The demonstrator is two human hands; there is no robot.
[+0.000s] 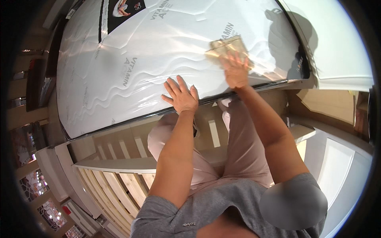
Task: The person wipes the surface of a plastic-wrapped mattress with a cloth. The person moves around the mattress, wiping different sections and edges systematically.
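A white mattress (154,56) in clear plastic wrap, with dark edging and printed lettering, stretches out before me. My left hand (181,96) rests on its near part, palm down with fingers spread, holding nothing. To the right, my right hand (236,70) presses a folded tan cloth (227,44) against the wrapped surface. Both this hand and the cloth are blurred, and the fingers cover part of the cloth. A black printed panel (125,12) lies at the mattress's far left.
A slatted wooden bed base (114,184) with a pale rail (119,164) is close below me. White padded furniture (336,44) adjoins the mattress at the right. A white panel (336,166) stands at the lower right, and patterned lattice openings (34,183) show at the left.
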